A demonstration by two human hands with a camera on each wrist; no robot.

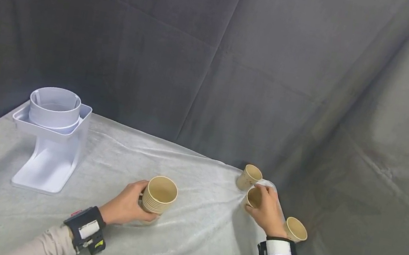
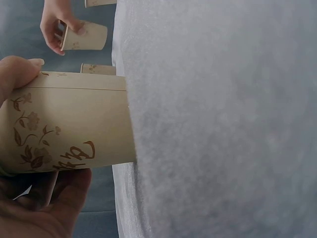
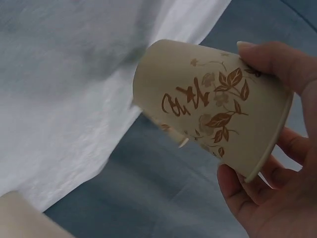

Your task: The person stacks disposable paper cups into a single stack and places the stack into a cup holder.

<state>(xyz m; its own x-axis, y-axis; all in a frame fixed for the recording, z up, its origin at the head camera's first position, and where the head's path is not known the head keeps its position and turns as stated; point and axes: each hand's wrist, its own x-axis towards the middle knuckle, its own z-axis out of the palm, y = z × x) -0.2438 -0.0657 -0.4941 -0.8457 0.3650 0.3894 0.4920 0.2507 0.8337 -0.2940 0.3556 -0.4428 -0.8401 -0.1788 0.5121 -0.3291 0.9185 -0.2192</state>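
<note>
Cloth-covered table (image 1: 185,251); white stand (image 1: 52,152) placed at left. Cup stack (image 1: 160,194) gripped mid-table in curled left hand (image 1: 127,205). Single cup (image 3: 198,99) pinched at rim by right hand (image 1: 268,212), near right edge. Pickup seemingly underway; light grip called for next.

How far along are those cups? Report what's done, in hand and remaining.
Done, it seems, if cups are being set out: a far cup and a near cup sit apart from the stack of nested cups. In hand: the right hand grips another cup; the left hand holds the stack. Remaining, likely: releasing that cup, then parting the stack. If gathering instead, the far and near cups remain.
</note>
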